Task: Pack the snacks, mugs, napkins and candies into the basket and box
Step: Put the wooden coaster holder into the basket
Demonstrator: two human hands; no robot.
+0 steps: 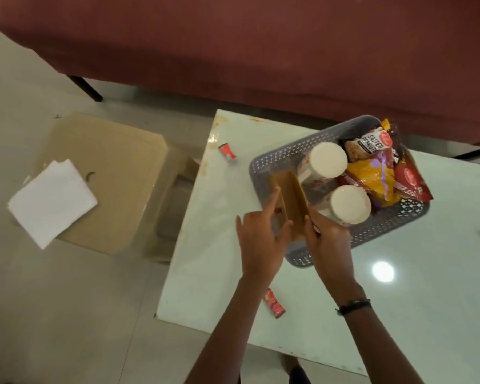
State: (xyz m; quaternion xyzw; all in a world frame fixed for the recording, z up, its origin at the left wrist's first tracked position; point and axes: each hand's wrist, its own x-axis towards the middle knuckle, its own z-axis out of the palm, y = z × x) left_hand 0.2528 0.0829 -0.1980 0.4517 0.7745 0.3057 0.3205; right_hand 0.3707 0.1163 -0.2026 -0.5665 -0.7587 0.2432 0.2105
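Hands, left [261, 239] and right [329, 239], fingers gripping a small brown box [290, 200] from either side, steady it inside the grey basket [302, 256] left of the mugs [329, 160].

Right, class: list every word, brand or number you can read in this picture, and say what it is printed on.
"SALTED PEANUTS": on the white peanut packet in the grey basket.
Red snack packet: lettering partly hidden, unreadable.
Yellow snack packet: print too blurred.
Mugs: red markings, illegible.
Three small candies on the table: too small to read.
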